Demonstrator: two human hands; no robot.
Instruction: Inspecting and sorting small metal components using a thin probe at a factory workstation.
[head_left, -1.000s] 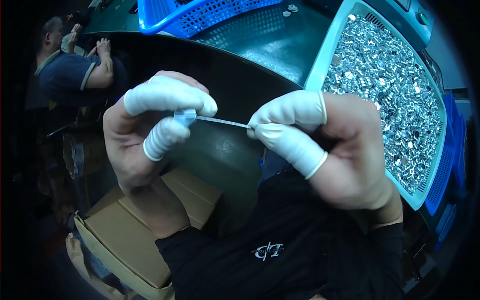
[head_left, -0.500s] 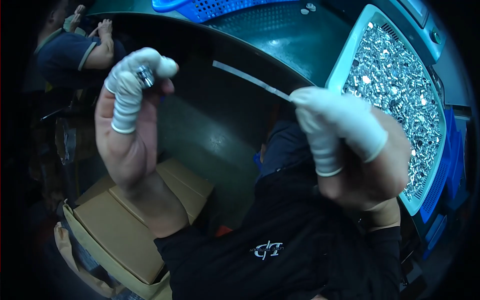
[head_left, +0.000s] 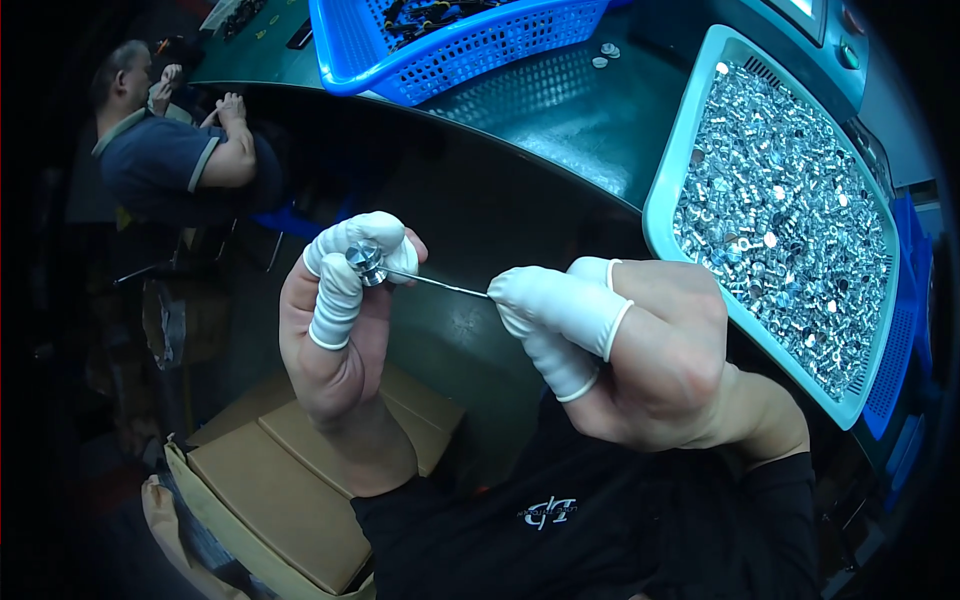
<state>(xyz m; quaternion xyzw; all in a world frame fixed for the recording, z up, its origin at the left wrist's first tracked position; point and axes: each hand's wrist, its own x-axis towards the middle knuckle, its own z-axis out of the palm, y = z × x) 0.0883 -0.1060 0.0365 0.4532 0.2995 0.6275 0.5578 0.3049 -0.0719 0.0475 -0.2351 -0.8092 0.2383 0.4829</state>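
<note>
My left hand (head_left: pixel 345 315), with white finger cots on thumb and fingers, pinches a small shiny metal fitting (head_left: pixel 366 262) with a round, grooved body. My right hand (head_left: pixel 620 340), also in white finger cots, grips one end of a thin, narrow pale strip (head_left: pixel 440 284) between thumb and fingertip. The strip's far end meets the fitting at its right side; whether it enters an opening there I cannot tell. Both hands are held up in front of my body, off the table.
A pale green tray (head_left: pixel 664 228) heaped with small metal parts stands at right. A blue perforated basket (head_left: pixel 470 62) with dark parts sits on the green table (head_left: pixel 540 130). A cardboard box (head_left: pixel 290 480) is low at left. A seated person (head_left: pixel 170 150) works at far left.
My left hand has moved right and down with the fitting. My right hand has moved left and down, bringing the strip's free end to the fitting.
</note>
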